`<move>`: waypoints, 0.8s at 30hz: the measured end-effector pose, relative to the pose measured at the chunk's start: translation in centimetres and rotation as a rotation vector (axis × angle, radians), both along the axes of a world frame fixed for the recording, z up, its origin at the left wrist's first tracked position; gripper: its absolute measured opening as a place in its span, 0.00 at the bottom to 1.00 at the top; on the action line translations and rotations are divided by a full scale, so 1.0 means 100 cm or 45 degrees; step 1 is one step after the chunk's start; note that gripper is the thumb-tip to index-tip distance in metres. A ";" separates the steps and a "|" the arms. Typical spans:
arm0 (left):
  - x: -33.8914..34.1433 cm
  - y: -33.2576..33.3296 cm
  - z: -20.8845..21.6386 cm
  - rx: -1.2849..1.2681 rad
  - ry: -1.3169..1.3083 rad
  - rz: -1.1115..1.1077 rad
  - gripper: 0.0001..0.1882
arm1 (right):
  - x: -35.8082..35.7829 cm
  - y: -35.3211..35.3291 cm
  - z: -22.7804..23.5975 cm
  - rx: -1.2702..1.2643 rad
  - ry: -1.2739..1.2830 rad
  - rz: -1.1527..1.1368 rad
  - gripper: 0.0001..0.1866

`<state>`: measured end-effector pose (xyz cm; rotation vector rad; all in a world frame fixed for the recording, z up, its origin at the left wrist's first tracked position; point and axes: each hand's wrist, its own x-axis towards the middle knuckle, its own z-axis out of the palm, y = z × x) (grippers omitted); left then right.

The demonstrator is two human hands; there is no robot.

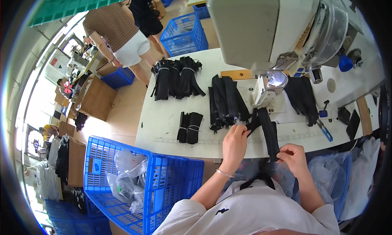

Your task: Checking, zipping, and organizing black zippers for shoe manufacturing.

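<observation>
While right hand (292, 156) seemingly pinches edge, black strip (268, 132) lies leftward

One sewing machine (245, 31), one white counter (153, 120) and one pair of blue snips (325, 131) showed, plus two loose piles (228, 98) (301, 96) of black strips. There were one left hand (234, 143), one right hand (295, 156) and two standing co-workers (112, 27) (143, 14). Held strips (268, 133) overlapped too closely to count.

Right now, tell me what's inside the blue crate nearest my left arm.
The blue crate holds crumpled clear plastic bags. Anything lying beneath the bags is covered, so I cannot tell what is there.
</observation>
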<state>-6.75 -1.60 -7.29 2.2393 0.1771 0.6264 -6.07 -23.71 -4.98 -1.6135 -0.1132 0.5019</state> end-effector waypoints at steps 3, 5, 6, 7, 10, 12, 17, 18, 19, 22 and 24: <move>-0.006 0.008 0.010 -1.104 0.153 -0.081 0.06 | 0.005 0.012 0.012 0.005 -0.107 0.015 0.06; -0.009 0.018 0.019 -1.372 0.195 -0.147 0.08 | 0.014 0.025 0.024 -0.005 -0.086 0.000 0.07; -0.009 0.024 0.025 -1.466 0.229 -0.200 0.09 | 0.021 0.035 0.034 0.021 -0.092 0.042 0.06; -0.007 0.026 0.028 -1.521 0.294 -0.187 0.10 | 0.027 0.044 0.044 0.048 -0.126 0.098 0.06; 0.001 0.029 0.026 -1.646 0.389 -0.251 0.11 | 0.045 0.064 0.052 0.131 -0.263 0.177 0.07; 0.007 0.025 0.023 -1.586 0.353 -0.274 0.11 | 0.060 0.072 0.032 0.087 -0.551 0.193 0.08; 0.012 0.021 0.029 -1.618 0.404 -0.416 0.10 | 0.062 0.069 0.023 -0.003 -0.302 0.272 0.08; 0.012 0.021 0.028 -1.639 0.393 -0.432 0.11 | 0.059 0.070 0.030 0.021 -0.214 0.247 0.08; 0.012 0.021 0.027 -1.659 0.381 -0.448 0.11 | 0.057 0.070 0.033 0.046 -0.128 0.221 0.07; 0.012 0.014 0.041 -1.706 0.318 -0.443 0.12 | 0.058 0.065 0.033 0.037 -0.168 0.253 0.06; 0.014 0.011 0.043 -1.491 0.360 -0.409 0.12 | 0.058 0.063 0.035 0.034 -0.156 0.238 0.06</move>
